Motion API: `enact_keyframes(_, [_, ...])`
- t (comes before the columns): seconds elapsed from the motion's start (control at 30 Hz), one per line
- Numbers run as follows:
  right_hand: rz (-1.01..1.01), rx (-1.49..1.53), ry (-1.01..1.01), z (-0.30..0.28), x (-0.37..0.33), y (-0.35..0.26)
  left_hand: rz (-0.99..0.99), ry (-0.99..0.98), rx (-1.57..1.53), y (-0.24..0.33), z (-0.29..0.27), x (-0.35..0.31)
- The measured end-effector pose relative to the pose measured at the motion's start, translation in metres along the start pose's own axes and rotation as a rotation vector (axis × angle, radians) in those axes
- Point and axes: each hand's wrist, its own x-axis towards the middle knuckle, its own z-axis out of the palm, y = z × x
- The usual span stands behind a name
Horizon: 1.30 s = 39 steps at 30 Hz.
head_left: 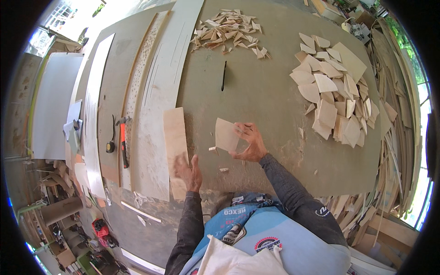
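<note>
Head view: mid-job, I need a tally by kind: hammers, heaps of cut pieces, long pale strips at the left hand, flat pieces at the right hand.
Hammer: 1
Heaps: 2 (small-sliver heap, larger-piece heap)
Pale strip at the left hand: 1
Flat piece at the right hand: 1
Total: 5

An orange and black hammer [123, 142] lies on the left, near a tape measure [110, 146]. Farther left are a long white strip [97, 105] and a big pale board [55, 107]. A red bundle [100, 228] sits near left. Long wood strips [390, 91] crowd the right side.
</note>
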Motion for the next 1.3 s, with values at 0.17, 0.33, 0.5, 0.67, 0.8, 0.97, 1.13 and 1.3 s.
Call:
enact_keyframes(0.17, [-0.045,0.029,-0.017,-0.011,-0.017,-0.03,-0.305,-0.642,-0.98,0.07,-0.026,-0.003])
enact_keyframes(0.33, [-0.092,-0.016,0.035,-0.007,-0.024,-0.032,-0.264,-0.714,-1.161,0.07,-0.035,-0.018])
enact_keyframes(0.5, [0.104,-0.025,0.184,0.013,-0.031,-0.002,-0.114,-0.515,-0.853,0.04,-0.032,-0.03])
enact_keyframes(0.67, [0.247,-0.192,0.161,-0.004,0.02,0.032,0.085,0.029,-0.181,0.002,-0.015,-0.022])
enact_keyframes(0.8, [0.287,-0.289,0.068,-0.004,0.072,0.066,-0.087,0.079,0.108,-0.016,0.01,0.001])
enact_keyframes(0.97, [0.212,-0.324,0.026,-0.002,0.109,0.092,-0.027,0.096,0.363,-0.027,0.036,-0.002])
enact_keyframes(1.13, [0.169,-0.322,-0.055,-0.002,0.126,0.103,-0.032,0.1,0.368,-0.023,0.035,-0.004])
enact_keyframes(1.3, [0.157,-0.357,-0.121,-0.008,0.134,0.105,-0.041,0.08,0.382,-0.024,0.034,-0.002])
